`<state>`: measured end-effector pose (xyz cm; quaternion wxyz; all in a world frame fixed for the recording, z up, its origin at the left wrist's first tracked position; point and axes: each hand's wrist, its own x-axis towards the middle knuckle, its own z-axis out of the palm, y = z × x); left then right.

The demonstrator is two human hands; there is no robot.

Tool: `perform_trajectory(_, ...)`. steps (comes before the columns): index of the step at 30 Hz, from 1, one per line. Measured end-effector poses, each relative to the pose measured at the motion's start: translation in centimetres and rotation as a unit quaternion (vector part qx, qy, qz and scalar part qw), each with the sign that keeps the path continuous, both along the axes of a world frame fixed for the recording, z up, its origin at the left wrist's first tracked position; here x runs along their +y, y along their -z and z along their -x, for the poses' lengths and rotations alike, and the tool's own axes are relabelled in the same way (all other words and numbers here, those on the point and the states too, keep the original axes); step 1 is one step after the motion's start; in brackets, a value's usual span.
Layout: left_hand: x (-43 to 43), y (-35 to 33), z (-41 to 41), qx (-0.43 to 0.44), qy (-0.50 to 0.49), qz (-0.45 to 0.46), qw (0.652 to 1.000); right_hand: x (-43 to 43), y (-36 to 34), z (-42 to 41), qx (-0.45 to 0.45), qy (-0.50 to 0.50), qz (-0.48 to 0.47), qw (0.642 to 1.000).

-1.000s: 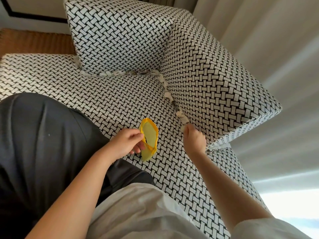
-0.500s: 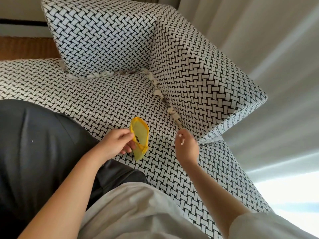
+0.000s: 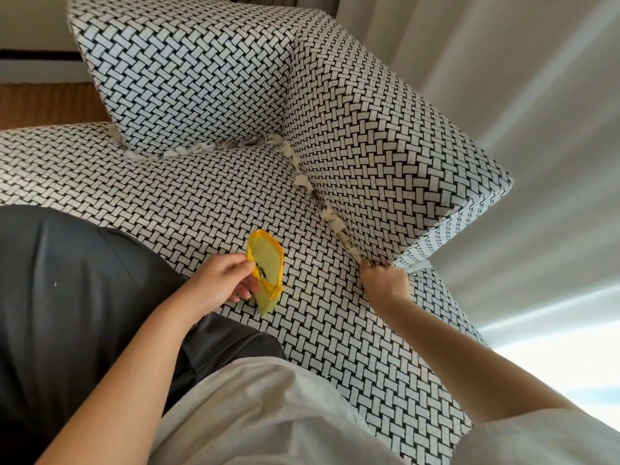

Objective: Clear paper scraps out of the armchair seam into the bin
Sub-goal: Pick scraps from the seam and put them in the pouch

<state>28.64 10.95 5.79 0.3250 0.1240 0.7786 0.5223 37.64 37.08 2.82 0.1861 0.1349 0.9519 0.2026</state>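
Plainly, scraps [image 3: 330, 219] line the seam [image 3: 316, 198] between seat [image 3: 201, 203] and armrest [image 3: 385, 146], and run on under the backrest [image 3: 188, 72]. The right hand [image 3: 384, 285] is curled tight at the seam's near end; whether it has one pinched is hidden. The left hand [image 3: 221, 283] pinches the small yellow bin [image 3: 265, 263] by its rim, above the seat and apart from the right hand. A torn piece could drop on the way over or get pushed deeper, and the bin's narrow, tilted mouth is easy to miss.
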Motion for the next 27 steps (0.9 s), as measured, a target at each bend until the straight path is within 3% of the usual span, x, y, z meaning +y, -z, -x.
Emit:
perform_trajectory(10, -0.1, -0.1, -0.2, 0.01, -0.009, 0.009, 1.0, 0.4, -0.7, 0.6, -0.087, -0.113, -0.054, 0.988)
perform_trajectory(20, 0.0, -0.2, -0.3, 0.006, -0.01, 0.008, 1.0, 0.4, -1.1, 0.4, -0.022, -0.072, 0.002, 0.997)
perform_trajectory(22, 0.0, -0.1, -0.2, 0.003, -0.013, 0.005, 1.0, -0.3, -1.6, 0.8, 0.031, -0.041, 0.054, 0.997)
perform_trajectory(24, 0.0, -0.1, -0.2, -0.002, -0.015, 0.002, 1.0, -1.4, -2.4, 1.4, 0.094, -0.025, 0.163, 0.982)
perform_trajectory(27, 0.1, -0.1, -0.2, -0.004, -0.014, 0.003, 1.0, -4.2, -3.2, 1.7, 0.2, 0.003, 0.397, 0.896)
